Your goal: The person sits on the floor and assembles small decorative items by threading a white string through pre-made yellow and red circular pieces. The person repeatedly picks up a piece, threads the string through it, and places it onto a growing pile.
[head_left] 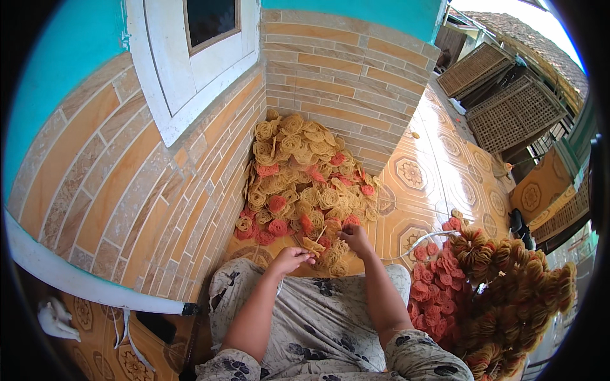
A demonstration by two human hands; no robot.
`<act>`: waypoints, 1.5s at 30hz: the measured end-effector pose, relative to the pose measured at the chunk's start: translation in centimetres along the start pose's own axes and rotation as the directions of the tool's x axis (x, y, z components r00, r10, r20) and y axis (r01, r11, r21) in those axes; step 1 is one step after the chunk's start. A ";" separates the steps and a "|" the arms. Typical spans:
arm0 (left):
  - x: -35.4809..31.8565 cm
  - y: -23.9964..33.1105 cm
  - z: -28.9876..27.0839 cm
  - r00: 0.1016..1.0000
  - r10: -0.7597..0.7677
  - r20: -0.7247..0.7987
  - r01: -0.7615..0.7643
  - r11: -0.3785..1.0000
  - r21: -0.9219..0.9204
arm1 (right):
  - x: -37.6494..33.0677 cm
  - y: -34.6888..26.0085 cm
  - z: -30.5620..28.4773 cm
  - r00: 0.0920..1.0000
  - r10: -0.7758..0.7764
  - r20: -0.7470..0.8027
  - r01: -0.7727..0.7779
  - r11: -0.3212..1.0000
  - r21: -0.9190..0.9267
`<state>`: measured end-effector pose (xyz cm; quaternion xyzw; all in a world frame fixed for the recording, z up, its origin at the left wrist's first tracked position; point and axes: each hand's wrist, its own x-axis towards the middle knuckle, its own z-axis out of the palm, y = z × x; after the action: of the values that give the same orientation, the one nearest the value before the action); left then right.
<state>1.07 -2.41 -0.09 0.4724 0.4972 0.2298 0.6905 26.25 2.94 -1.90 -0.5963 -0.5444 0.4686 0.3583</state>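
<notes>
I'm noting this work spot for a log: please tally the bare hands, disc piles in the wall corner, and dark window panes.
Left hand and right hand: 2
Corner pile: 1
Dark pane: 1
Total: 4

Tan and coral discs (328,198), dark-flowered grey clothing (305,311), turquoise wall (63,51)

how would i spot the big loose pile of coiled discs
Find the brick-patterned walls that meet in a corner beside the white frame. On the floor there, just beyond the left hand and right hand, lies the pile of coiled discs. It is mostly yellow with scattered red discs, unlike the red heap at the right.
</notes>
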 end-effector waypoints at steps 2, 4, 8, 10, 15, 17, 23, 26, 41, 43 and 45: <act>0.0 0.3 0.2 1.000 -0.010 -0.003 0.010 0.999 0.039 | -0.2 -0.3 -0.8 0.996 0.047 0.077 -0.062 0.976 0.209; -0.1 0.6 0.5 1.000 -0.014 -0.014 0.015 0.996 0.086 | -0.6 -0.8 -1.0 0.995 0.040 0.087 -0.065 0.953 0.297; -0.5 1.2 0.8 1.000 -0.007 -0.021 0.008 0.999 0.054 | -1.3 -2.4 -0.6 0.995 0.010 0.095 -0.042 0.939 0.342; -0.5 1.5 0.8 0.998 -0.029 -0.057 0.034 0.996 0.077 | -1.5 -3.0 -0.8 0.990 -0.033 0.140 -0.014 0.946 0.324; -0.2 1.2 0.7 0.996 -0.001 -0.086 0.010 0.995 0.102 | -1.7 -2.2 -1.7 0.914 -0.040 0.403 0.068 0.996 -0.056; 0.1 0.7 0.7 0.996 0.010 -0.084 0.000 0.993 0.114 | -1.3 -0.7 -1.1 0.991 -0.062 0.121 0.116 0.853 -0.509; 1.2 -0.9 0.7 0.997 0.079 -0.019 -0.076 0.986 0.147 | 0.2 2.8 -0.5 0.996 -0.081 -0.027 0.045 0.775 -0.630; 1.4 -1.3 0.8 0.997 0.081 -0.006 -0.080 0.991 0.111 | 0.8 2.2 -1.4 0.995 -0.069 -0.072 0.028 0.887 -0.461; 0.7 -0.1 1.1 0.999 0.039 0.005 -0.039 0.991 0.124 | -1.1 -2.5 -1.4 0.988 -0.107 0.116 0.080 0.974 0.213; 0.6 0.1 1.3 0.999 0.043 -0.016 -0.041 0.991 0.128 | -1.3 -2.6 -1.8 0.976 -0.121 0.183 0.085 0.977 0.196; 0.6 0.1 1.4 0.999 0.035 -0.040 -0.029 0.989 0.142 | -1.4 -2.5 -2.0 0.953 -0.095 0.287 0.071 0.993 0.091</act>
<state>2.55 -2.51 -0.18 0.5230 0.5190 0.2151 0.6410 27.44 2.07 1.28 -0.4829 -0.5965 0.5570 0.3174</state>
